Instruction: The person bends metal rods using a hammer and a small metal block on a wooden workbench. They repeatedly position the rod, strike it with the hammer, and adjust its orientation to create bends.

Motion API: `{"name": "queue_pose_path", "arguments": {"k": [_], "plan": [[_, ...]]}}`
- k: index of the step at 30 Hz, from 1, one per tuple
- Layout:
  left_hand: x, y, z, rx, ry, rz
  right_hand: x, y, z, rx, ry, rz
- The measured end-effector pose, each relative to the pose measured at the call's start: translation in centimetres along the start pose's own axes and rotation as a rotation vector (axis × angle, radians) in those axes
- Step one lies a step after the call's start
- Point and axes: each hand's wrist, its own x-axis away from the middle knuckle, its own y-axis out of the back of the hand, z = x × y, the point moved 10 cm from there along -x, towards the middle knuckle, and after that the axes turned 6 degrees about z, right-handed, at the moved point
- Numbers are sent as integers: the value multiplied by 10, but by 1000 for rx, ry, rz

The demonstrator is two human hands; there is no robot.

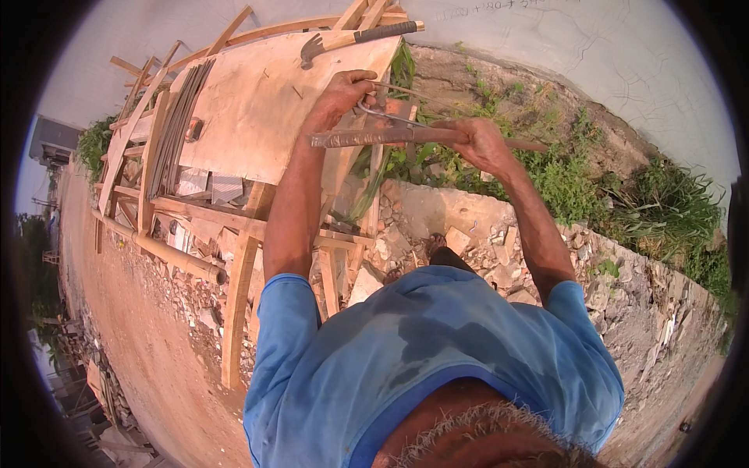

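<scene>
My left hand is closed on a thin bent steel rod, its fingertips pinching it beside the plywood's right edge. Several angled lengths of this rod show between my hands. My right hand is wrapped round a long brown metal bar, which lies roughly level across my view. The bar's thicker left end reaches past my left forearm, and its thin right end sticks out beyond my right hand. Whether my right fingers also touch the rod cannot be made out. A claw hammer lies on the plywood just beyond my left hand.
The plywood sheet rests on a rough timber frame. A bundle of thin steel rods and a small orange-and-dark object lie at its left. Broken rubble covers the ground by my feet; weeds grow along the wall.
</scene>
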Motion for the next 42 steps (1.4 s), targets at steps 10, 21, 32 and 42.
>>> {"name": "queue_pose_path", "arguments": {"k": [10, 21, 32, 42], "plan": [[-33, 10, -12, -774, -185, -249, -44, -10, -38, 89, 105, 102], [-48, -11, -23, -1059, -338, -212, -67, -16, -67, 41, -8, 226], [-76, -31, -16, -1092, -455, -20, -52, -37, -71, -82, -190, 252], [-99, -60, -13, -1113, -632, 105, -25, -54, -63, -168, -498, 158]]}}
